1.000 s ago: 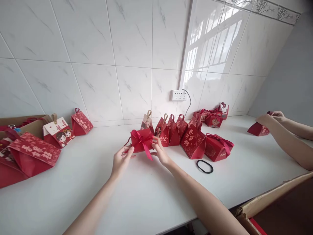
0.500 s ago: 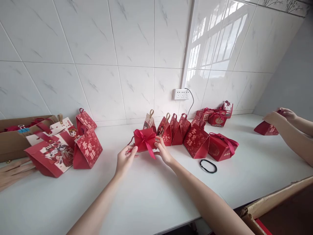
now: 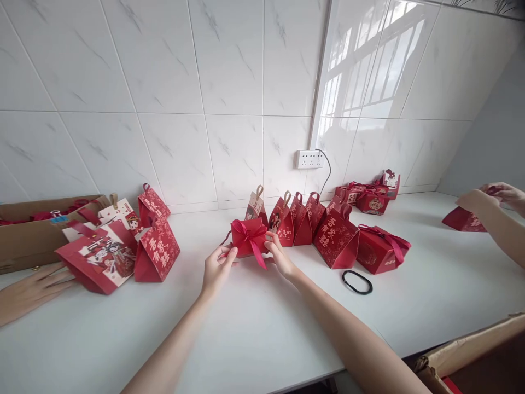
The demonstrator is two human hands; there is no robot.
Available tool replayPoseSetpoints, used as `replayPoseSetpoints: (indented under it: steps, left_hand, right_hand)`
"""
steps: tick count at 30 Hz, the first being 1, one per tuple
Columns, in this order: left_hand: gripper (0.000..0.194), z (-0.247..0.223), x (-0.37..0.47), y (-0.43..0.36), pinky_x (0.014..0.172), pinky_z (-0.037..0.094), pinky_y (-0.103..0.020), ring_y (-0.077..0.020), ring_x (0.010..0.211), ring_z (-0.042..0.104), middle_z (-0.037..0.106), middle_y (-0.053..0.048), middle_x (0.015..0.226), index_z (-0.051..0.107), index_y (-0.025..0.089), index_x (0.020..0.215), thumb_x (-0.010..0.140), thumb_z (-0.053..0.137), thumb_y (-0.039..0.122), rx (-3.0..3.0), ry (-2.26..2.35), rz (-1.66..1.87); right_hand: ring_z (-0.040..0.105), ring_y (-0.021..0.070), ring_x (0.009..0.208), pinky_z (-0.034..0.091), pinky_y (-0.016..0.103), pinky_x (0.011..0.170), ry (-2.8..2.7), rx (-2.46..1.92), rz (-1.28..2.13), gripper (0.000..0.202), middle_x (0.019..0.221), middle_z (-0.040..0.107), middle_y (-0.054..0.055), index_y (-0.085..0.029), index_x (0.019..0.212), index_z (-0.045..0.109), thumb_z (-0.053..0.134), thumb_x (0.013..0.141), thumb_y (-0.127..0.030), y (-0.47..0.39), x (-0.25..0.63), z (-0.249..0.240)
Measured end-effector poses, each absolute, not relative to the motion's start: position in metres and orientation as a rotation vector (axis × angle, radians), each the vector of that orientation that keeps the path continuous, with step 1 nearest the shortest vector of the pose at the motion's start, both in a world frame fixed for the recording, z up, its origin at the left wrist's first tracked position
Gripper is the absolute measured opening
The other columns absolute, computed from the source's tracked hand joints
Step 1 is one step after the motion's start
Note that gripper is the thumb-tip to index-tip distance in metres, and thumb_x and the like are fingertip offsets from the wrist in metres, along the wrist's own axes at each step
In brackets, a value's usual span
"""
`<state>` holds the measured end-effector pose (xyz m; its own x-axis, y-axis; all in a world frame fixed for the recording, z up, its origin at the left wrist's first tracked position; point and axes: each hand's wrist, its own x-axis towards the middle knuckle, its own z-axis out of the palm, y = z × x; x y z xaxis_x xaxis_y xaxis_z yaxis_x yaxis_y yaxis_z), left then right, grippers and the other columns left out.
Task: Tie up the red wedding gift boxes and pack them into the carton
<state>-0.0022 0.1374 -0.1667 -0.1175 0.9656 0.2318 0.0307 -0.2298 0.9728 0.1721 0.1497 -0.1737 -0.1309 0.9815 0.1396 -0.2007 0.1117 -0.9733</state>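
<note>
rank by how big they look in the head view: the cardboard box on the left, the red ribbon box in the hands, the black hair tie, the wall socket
1. cardboard box
2. red ribbon box
3. black hair tie and wall socket: they look alike, and the socket sits farther back, so no ranking.

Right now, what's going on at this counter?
A person's left hand and right hand hold a small red gift box with a ribbon bow on the white counter, fingers at its sides. Behind it stands a row of red gift bags, with a black hair tie lying nearby. At the right, a co-worker's hands handle another red bag. At the left, another hand rests by a pile of red bags.
</note>
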Motion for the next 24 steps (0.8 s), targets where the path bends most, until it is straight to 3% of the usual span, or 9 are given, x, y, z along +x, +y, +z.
replayPoseSetpoints:
  steps: [15, 24]
  left_hand:
    - [0.036, -0.1764, -0.0005, 0.1395, 0.062, 0.055, -0.028, -0.0127, 0.061, 0.057, 0.060, -0.002, 0.072, 0.052, 0.016, 0.067, 0.068, 0.064, 0.050, 1.375, 1.148, 1.494]
    - [0.036, -0.1751, 0.0007, 0.1348, 0.062, 0.056, -0.027, -0.0092, 0.060, 0.052, 0.056, -0.001, 0.072, 0.050, 0.015, 0.065, 0.070, 0.062, 0.049, 1.373, 1.158, 1.482]
  right_hand:
    - [0.054, 0.0167, 0.076, 0.049, 0.032, 0.062, -1.215, -0.929, 1.337, 0.036, 0.088, 0.052, 0.000, -0.026, 0.106, 0.039, 0.050, 0.075, -0.041, 0.1508, 0.1717, -0.1778]
    - [0.052, 0.0158, 0.075, 0.050, 0.033, 0.068, -1.313, -0.959, 1.327, 0.035, 0.078, 0.050, -0.003, -0.027, 0.107, 0.039, 0.047, 0.079, -0.045, 0.1479, 0.1742, -0.1782]
